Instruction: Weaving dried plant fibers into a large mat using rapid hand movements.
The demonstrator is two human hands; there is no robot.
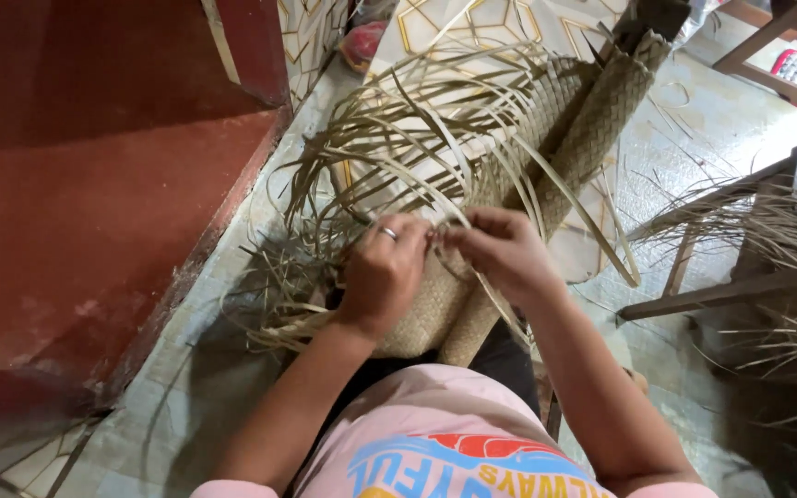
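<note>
left hand [385, 269]: fingers closed, pinching a strip [435, 226] at the mat [592, 129] edge | right hand [500, 249]: fingers closed on the same strip, touching left | mat: on lap, loose strips fanning out | red wall [94, 184] close on left, wooden stool [749, 267] close on right

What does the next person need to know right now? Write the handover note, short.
Left hand, ring on one finger, pinches loose strips at the mat's working edge. Right hand grips a strip beside it, fingertips nearly meeting.
Woven mat lies across the lap, running up and away over the tiled floor.
Done: the long plaited section.
Left: the unwoven strips fanning out to the left. More strips lie on the wooden bench at right.
</note>
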